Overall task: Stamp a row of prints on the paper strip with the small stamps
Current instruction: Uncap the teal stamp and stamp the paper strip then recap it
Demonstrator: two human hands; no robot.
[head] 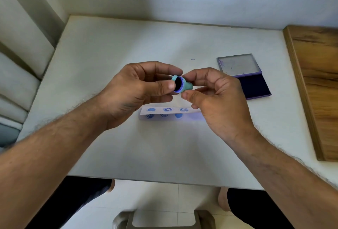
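Note:
Above the white table (128,49) both hands meet at one small teal stamp. My right hand (215,97) pinches the stamp body (187,85), whose dark inked face points left. My left hand (139,89) grips the teal cap (174,78) pressed against that face; whether the cap is on or off I cannot tell. Below the hands lies the white paper strip (159,113) with two rows of blue round prints; its right end is hidden under my right hand.
An open ink pad (256,86) with a dark blue pad and raised clear lid lies at the right. A wooden board (318,82) runs along the table's right side. A stool (164,217) stands on the floor below the front edge.

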